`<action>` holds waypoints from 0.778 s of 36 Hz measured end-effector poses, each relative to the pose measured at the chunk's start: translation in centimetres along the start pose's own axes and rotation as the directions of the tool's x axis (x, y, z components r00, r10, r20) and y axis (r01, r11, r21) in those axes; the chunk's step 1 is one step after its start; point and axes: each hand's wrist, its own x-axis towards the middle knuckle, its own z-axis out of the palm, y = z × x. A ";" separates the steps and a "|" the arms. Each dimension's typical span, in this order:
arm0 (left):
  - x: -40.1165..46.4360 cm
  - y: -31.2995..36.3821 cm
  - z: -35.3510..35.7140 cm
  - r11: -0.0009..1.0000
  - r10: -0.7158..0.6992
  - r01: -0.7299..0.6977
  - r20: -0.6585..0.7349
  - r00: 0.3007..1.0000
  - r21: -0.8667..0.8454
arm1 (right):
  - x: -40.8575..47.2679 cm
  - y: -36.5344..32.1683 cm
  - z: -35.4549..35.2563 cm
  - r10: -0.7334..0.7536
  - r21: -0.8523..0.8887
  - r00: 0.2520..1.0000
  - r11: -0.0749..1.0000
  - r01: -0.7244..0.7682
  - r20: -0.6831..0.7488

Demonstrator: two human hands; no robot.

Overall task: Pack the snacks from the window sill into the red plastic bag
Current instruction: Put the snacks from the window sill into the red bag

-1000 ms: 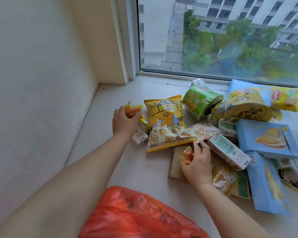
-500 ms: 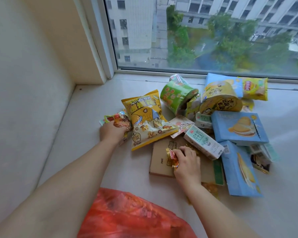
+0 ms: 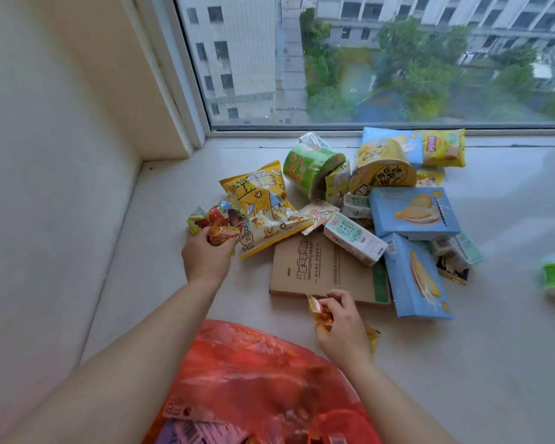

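Cardboard box (image 3: 321, 267) between hands: left (image 3: 207, 254), right (image 3: 340, 325) each grip small packets; yellow bag (image 3: 266, 206) beside.

Glossy, crinkled red plastic bag (image 3: 263, 382); shiny foil popcorn packet (image 3: 263, 206); matt brown cardboard box (image 3: 321, 270); smooth, matt window sill (image 3: 481, 363).

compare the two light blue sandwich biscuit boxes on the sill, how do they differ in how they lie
The farther blue box lies crosswise with its long side running left to right; the nearer blue box lies lengthwise, running toward the person. The farther blue box overlaps the nearer blue box's far end, so only the nearer one is partly covered. The nearer blue box shows a barcode at its far left corner; none shows on the farther one. Both are light blue and picture a cream sandwich biscuit.
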 end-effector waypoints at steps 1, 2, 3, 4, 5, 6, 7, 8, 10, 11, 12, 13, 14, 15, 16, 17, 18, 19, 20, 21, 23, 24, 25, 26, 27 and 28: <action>-0.6 -0.1 -0.1 1.000 0.001 -0.001 0.011 1.000 0.001 | -0.6 0.5 -0.2 0.017 -0.009 0.999 1.000 -0.017 0.035; -1.3 -0.2 -0.1 1.000 0.003 -0.003 0.018 1.000 0.001 | -1.1 1.0 -0.3 0.037 -0.031 0.996 0.999 -0.035 0.083; -1.9 -0.3 -0.2 1.000 -0.001 0.001 0.028 1.000 -0.001 | -1.5 1.6 -0.5 0.059 -0.066 0.989 0.997 -0.050 0.135; -2.5 -0.3 -0.2 1.000 -0.007 0.007 0.035 0.999 -0.006 | -1.8 2.1 -0.6 0.089 -0.108 0.979 0.992 -0.070 0.184; -3.1 -0.4 -0.2 1.000 -0.018 0.018 0.047 0.999 -0.009 | -1.9 2.6 -0.8 0.126 -0.150 0.967 0.984 -0.094 0.221; -3.6 -0.5 -0.2 1.000 -0.026 0.026 0.055 0.998 -0.012 | -2.0 3.0 -1.0 0.166 -0.187 0.956 0.975 -0.121 0.243; -4.1 -0.7 -0.2 0.999 -0.037 0.037 0.062 0.997 -0.009 | -2.0 3.3 -1.1 0.205 -0.218 0.945 0.964 -0.150 0.256; -4.5 -0.9 -0.2 0.999 -0.048 0.048 0.065 0.997 -0.003 | -2.0 3.5 -1.2 0.239 -0.236 0.934 0.955 -0.177 0.265; -5.3 -1.2 -0.3 0.997 -0.073 0.073 0.069 0.995 0.012 | -1.7 4.0 -1.1 0.295 -0.242 0.910 0.943 -0.228 0.290; -5.6 -1.3 -0.4 0.997 -0.082 0.082 0.068 0.994 0.013 | -1.6 4.2 -1.1 0.322 -0.243 0.897 0.936 -0.254 0.302; -6.0 -1.4 -0.4 0.996 -0.087 0.087 0.067 0.994 0.010 | -1.4 4.3 -1.0 0.349 -0.249 0.886 0.927 -0.280 0.306; -6.3 -1.5 -0.5 0.996 -0.092 0.092 0.067 0.994 0.007 | -1.4 4.5 -0.9 0.375 -0.259 0.876 0.917 -0.303 0.303; -6.7 -1.5 -0.6 0.996 -0.093 0.093 0.067 0.993 0.006 | -1.5 4.7 -0.8 0.398 -0.273 0.868 0.906 -0.323 0.295; -7.1 -1.5 -0.6 0.996 -0.092 0.092 0.068 0.993 0.010 | -1.6 4.8 -0.7 0.419 -0.289 0.862 0.895 -0.340 0.285; -7.4 -1.5 -0.7 0.996 -0.091 0.090 0.068 0.994 0.018 | -1.7 5.0 -0.6 0.435 -0.306 0.857 0.885 -0.351 0.276; -7.6 -1.5 -0.7 0.995 -0.093 0.092 0.069 0.993 0.027 | -1.9 5.1 -0.6 0.446 -0.319 0.854 0.878 -0.358 0.269; -7.9 -1.6 -0.8 0.995 -0.096 0.094 0.071 0.993 0.036 | -2.1 5.2 -0.7 0.448 -0.327 0.854 0.875 -0.357 0.265; -8.1 -1.6 -0.9 0.994 -0.100 0.097 0.077 0.992 0.044 | -2.3 5.2 -0.8 0.445 -0.334 0.855 0.875 -0.351 0.268; -8.3 -1.6 -1.0 0.994 -0.101 0.097 0.081 0.992 0.052 | -2.4 5.2 -0.9 0.439 -0.337 0.856 0.877 -0.343 0.271; -8.5 -1.6 -1.1 0.994 -0.101 0.096 0.083 0.991 0.056 | -2.5 5.2 -1.1 0.433 -0.337 0.859 0.879 -0.336 0.273; -9.0 -1.4 -1.4 0.995 -0.091 0.087 0.080 0.993 0.053 | -2.7 5.2 -1.4 0.423 -0.331 0.870 0.883 -0.332 0.255; -9.2 -1.2 -1.5 0.996 -0.084 0.081 0.076 0.994 0.047 | -2.8 5.2 -1.6 0.414 -0.325 0.878 0.887 -0.329 0.241; -9.4 -1.0 -1.7 0.996 -0.078 0.075 0.074 0.994 0.041 | -3.0 5.1 -1.8 0.403 -0.317 0.886 0.891 -0.323 0.228; -9.6 -0.9 -1.8 0.997 -0.071 0.069 0.072 0.995 0.036 | -3.2 5.0 -2.0 0.391 -0.307 0.894 0.897 -0.317 0.218; -9.9 -0.7 -2.0 0.998 -0.065 0.063 0.069 0.995 0.031 | -3.3 4.8 -2.2 0.379 -0.294 0.903 0.903 -0.312 0.204; -10.1 -0.5 -2.1 0.998 -0.061 0.059 0.069 0.996 0.024 | -3.5 4.6 -2.5 0.367 -0.278 0.911 0.910 -0.309 0.187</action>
